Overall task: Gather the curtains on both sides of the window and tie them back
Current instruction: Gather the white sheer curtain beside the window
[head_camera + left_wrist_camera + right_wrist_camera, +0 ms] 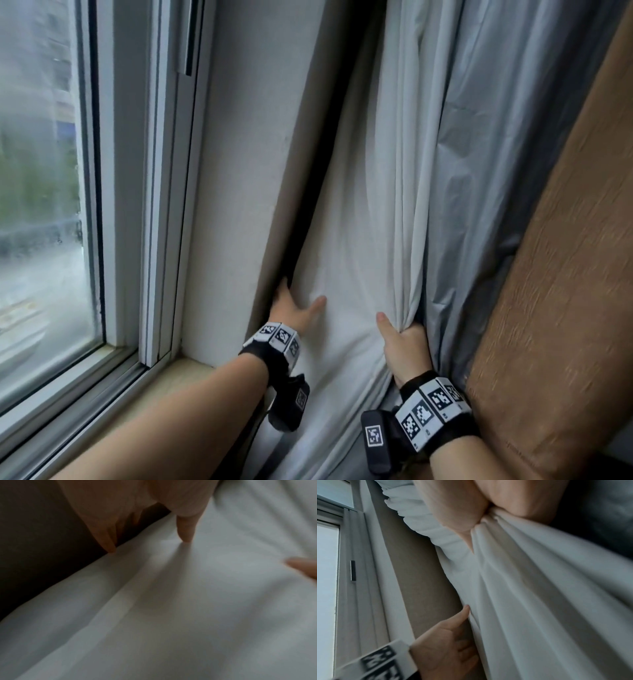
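Note:
A white sheer curtain (349, 240) hangs right of the window, with a grey lining curtain (496, 171) and a brown outer curtain (565, 274) beside it. My left hand (301, 298) lies at the sheer's left edge. Its straight fingers (186, 534) reach into the dark gap behind the edge, and the thumb rests spread on the front of the cloth. My right hand (399, 329) grips a bunch of gathered white folds (488, 536) at the sheer's right side, where it meets the grey lining. The right wrist view shows my left hand (445, 642) flat along the curtain edge.
The window pane (41, 171) and its white frame fill the left. A pale wall reveal (246, 171) stands between frame and curtain. A beige sill (164, 387) runs under my left forearm. No tie-back is in view.

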A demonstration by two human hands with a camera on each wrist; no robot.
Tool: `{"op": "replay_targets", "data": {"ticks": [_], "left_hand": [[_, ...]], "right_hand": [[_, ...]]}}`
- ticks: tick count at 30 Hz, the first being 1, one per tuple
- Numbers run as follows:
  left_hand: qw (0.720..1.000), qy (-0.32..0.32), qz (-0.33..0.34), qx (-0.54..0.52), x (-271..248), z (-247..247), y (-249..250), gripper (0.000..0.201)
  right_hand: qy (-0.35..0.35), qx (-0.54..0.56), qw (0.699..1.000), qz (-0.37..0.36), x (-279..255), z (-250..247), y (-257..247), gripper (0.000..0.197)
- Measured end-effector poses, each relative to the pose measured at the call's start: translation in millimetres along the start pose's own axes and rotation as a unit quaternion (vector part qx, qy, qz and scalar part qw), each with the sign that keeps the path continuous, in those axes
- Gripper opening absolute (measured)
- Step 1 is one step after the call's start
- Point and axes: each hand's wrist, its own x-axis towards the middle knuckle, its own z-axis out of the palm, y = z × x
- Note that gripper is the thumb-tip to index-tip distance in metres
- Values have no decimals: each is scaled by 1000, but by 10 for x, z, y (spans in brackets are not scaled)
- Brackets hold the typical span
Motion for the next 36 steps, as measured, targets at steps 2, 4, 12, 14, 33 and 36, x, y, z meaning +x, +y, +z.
{"op": "replay_targets", "data": {"ticks": [2,4,12,14,33,36], "left_hand": [[999,-12,-29,-36,147,-12,27,108],[998,-50,-28,-28,243,-13,26,101],[992,-47,113,-7,-94,114,-78,31],[981,-63,183,-11,-370,225,-68,39],[981,-94,169,28,-419,395,-104,62],[992,-61,112,0,-401,340,-102,56]], "right_hand": [[-2,2,1000,5,3,-64,10,31],[-2,-2,1000,4,11,-122,20,30],[44,-23,999,0,81,-225,-38,23],[59,-29,998,-11,97,-161,-33,28],[-295,-59,952,-52,-281,132,-109,41],[-317,-51,946,-44,-357,77,-120,23]]}}
